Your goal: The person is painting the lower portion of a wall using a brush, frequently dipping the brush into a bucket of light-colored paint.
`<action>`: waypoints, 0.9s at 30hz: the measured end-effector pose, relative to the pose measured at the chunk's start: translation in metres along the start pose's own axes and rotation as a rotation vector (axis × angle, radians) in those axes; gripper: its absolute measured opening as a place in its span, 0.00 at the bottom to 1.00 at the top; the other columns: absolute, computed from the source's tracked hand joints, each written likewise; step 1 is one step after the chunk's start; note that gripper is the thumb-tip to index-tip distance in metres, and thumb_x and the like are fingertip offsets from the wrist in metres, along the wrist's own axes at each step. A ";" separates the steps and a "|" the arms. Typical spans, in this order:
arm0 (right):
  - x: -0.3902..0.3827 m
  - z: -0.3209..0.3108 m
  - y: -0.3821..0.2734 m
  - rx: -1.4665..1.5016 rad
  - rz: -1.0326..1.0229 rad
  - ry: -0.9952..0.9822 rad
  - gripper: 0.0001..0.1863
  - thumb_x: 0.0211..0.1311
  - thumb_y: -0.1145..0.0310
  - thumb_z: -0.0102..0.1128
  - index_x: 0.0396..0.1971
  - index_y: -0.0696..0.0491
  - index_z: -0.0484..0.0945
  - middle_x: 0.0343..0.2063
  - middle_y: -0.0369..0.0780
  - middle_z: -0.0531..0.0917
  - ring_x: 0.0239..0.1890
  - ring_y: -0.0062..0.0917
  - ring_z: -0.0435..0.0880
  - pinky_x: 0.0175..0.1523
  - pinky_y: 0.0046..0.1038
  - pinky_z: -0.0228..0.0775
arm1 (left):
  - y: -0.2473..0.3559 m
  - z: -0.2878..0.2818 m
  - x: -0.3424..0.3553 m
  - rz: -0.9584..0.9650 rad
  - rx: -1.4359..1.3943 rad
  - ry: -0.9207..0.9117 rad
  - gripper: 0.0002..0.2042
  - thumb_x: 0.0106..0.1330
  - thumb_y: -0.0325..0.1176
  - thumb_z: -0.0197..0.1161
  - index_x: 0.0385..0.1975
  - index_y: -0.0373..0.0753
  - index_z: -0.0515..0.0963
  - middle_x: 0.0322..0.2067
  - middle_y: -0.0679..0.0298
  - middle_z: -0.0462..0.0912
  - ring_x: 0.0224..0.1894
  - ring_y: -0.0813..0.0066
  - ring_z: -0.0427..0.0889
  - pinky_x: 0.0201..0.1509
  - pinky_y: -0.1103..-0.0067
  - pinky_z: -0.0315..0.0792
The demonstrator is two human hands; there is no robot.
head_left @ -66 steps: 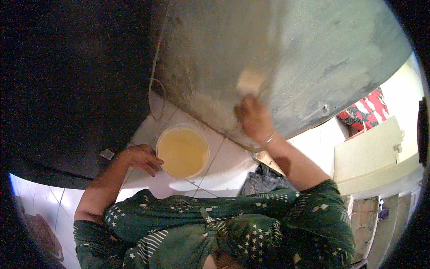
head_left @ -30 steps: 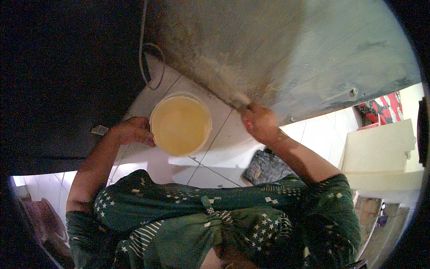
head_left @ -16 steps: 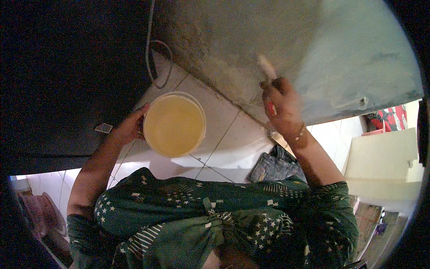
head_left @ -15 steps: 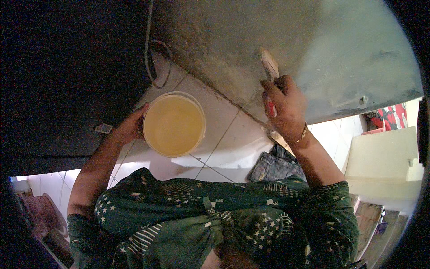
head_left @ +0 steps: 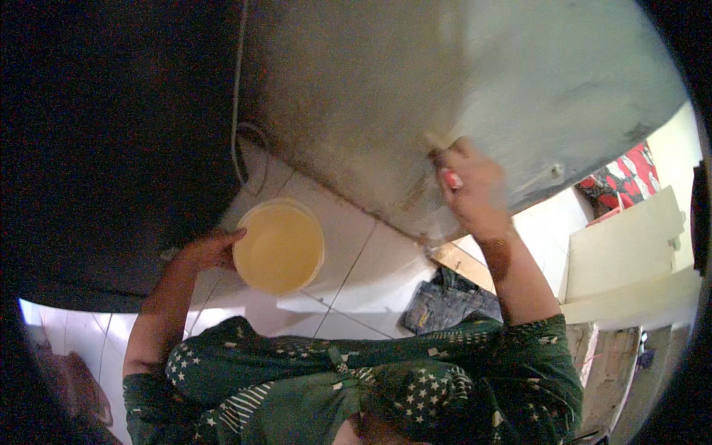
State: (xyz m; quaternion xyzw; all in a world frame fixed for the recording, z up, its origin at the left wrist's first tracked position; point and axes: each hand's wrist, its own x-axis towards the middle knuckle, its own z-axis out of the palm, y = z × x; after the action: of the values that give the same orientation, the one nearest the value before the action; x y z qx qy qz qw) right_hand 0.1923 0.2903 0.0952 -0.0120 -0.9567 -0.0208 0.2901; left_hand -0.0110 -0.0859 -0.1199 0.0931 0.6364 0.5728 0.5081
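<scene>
Left head-worn fisheye, near overhead, facing down toward tiled floor (head_left: 343,256)

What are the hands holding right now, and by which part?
The left hand grips the tub at its left side; the right hand holds a brush by its red handle.

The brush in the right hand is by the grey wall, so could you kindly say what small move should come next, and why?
Probably a short stroke against the patchy wall, since the right hand holds the brush with its bristles near that surface, though blur hides any contact; the left hand holds the bucket.
</scene>
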 end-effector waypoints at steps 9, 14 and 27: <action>0.013 -0.151 0.028 -0.639 -0.300 0.789 0.14 0.51 0.76 0.62 0.39 0.50 0.83 0.37 0.44 0.81 0.38 0.30 0.81 0.45 0.27 0.74 | 0.008 -0.022 0.003 -0.101 0.501 0.144 0.27 0.60 0.53 0.62 0.34 0.27 0.77 0.27 0.53 0.81 0.29 0.65 0.82 0.33 0.70 0.80; -0.041 -0.045 0.067 -0.611 -0.305 0.584 0.23 0.45 0.72 0.60 0.45 0.41 0.81 0.54 0.50 0.74 0.43 0.36 0.83 0.36 0.30 0.77 | 0.021 -0.007 -0.021 -0.051 0.508 0.244 0.27 0.58 0.52 0.65 0.37 0.26 0.76 0.34 0.52 0.80 0.35 0.64 0.80 0.36 0.69 0.80; -0.029 -0.150 0.066 0.138 -0.078 0.345 0.07 0.55 0.75 0.59 0.34 0.56 0.81 0.36 0.43 0.81 0.40 0.32 0.80 0.47 0.30 0.70 | 0.008 -0.017 -0.049 -0.015 0.510 0.403 0.25 0.55 0.51 0.68 0.32 0.29 0.76 0.33 0.53 0.80 0.32 0.63 0.80 0.36 0.71 0.79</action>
State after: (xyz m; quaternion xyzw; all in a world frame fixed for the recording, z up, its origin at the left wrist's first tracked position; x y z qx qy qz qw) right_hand 0.3017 0.3491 0.2065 0.0487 -0.8917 0.0319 0.4488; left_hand -0.0047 -0.1281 -0.0900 0.0974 0.8480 0.3980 0.3362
